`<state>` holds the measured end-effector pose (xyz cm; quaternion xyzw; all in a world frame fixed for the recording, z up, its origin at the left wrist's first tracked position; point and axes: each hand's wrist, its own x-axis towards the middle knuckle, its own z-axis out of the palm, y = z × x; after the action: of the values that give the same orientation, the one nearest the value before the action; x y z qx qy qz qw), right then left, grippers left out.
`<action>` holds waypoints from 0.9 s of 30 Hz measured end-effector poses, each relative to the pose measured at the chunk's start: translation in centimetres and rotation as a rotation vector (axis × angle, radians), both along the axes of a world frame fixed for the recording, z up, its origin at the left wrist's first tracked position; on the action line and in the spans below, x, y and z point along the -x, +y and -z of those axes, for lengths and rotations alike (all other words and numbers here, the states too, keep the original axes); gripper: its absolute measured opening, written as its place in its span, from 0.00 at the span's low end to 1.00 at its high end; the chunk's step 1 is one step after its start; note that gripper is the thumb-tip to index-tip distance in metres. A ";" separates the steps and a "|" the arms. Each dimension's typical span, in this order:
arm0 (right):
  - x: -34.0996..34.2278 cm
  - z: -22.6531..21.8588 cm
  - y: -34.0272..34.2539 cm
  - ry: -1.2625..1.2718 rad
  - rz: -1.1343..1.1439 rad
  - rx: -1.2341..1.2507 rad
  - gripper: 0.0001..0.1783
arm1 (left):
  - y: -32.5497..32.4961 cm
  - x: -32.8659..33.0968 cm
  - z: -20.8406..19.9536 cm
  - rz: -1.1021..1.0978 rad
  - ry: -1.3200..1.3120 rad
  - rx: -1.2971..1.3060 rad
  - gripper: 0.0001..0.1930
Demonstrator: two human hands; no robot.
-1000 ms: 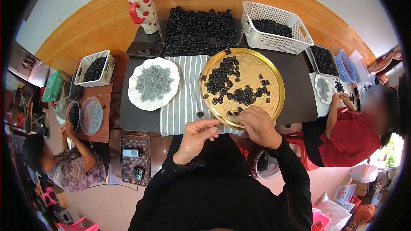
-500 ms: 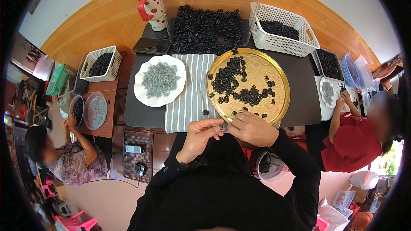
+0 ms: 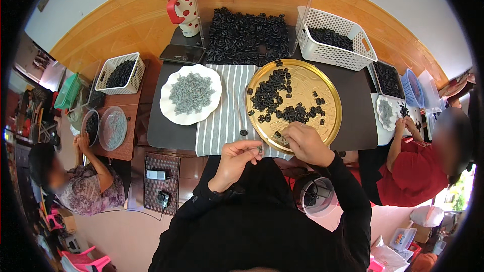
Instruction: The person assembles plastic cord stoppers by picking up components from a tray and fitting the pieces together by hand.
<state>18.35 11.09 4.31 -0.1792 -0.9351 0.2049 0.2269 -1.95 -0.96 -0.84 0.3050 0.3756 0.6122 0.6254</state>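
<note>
My left hand (image 3: 234, 165) is closed, thumb and forefinger pinching a small dark plastic piece (image 3: 259, 150) just off the near edge of the round gold tray (image 3: 330, 121). Over the tray's near side, my right hand (image 3: 308, 145) has its fingers bent together and pointing down; whatever is between the fingertips is too small to make out. Loose black plastic pieces (image 3: 268, 90) lie in clusters on the tray, a few of them close to my right fingertips. To the left, a white scalloped plate (image 3: 169, 110) holds a heap of small grey pins (image 3: 191, 93).
A grey striped cloth (image 3: 214, 136) lies between plate and tray. Behind stand a clear bin of black pieces (image 3: 247, 35), a white perforated basket (image 3: 335, 53), a dotted tumbler (image 3: 184, 12) and a phone (image 3: 181, 54). People (image 3: 93, 186) work at tables on both sides.
My right hand has left the spot beside my left hand and moved right and slightly up onto the tray. My left hand still holds its small piece in about the same place.
</note>
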 end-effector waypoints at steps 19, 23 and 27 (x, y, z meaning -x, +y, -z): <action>-0.5 0.4 1.0 -0.041 0.138 -0.036 0.10 | 0.3 -0.2 0.0 0.003 0.030 0.037 0.10; -0.9 0.1 1.4 0.003 0.171 0.053 0.11 | 0.2 -0.1 0.0 0.001 0.025 0.038 0.10; -1.2 0.4 1.3 -0.050 0.138 -0.027 0.09 | 0.3 -0.1 0.0 0.003 0.027 0.041 0.10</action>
<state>19.52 12.37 3.92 -0.2452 -0.9286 0.1715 0.2197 -1.88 -0.67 -0.80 0.3008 0.3959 0.5995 0.6272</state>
